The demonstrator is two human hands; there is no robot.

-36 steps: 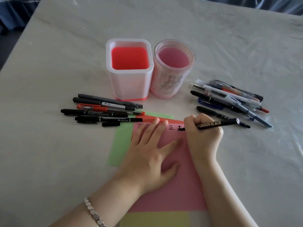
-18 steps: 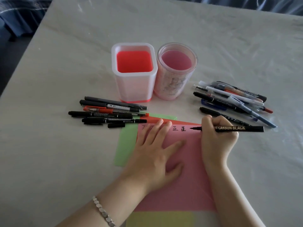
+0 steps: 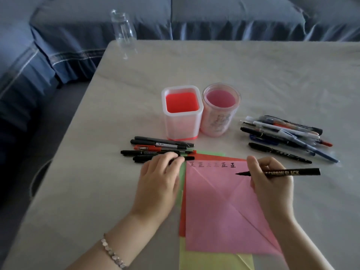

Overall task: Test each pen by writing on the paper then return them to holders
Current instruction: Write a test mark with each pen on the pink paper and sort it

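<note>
My left hand [image 3: 157,184] has left the pink paper sheet [image 3: 224,207], fingers curling onto a small black pen cap [image 3: 187,158]; my right hand [image 3: 270,178] pinches the uncapped black brush pen [image 3: 288,173], lifted right: tested, capping next.

One head-worn camera looks forward and down, close over the counter [image 3: 272,75]. Its wide view reaches past the far edge to blue upholstery [image 3: 233,16].

A home living room: a pale marble-patterned table [image 3: 253,71] stands against a blue fabric sofa with pleated skirt [image 3: 214,18], bearing 1 clear glass jar [image 3: 123,28].
</note>
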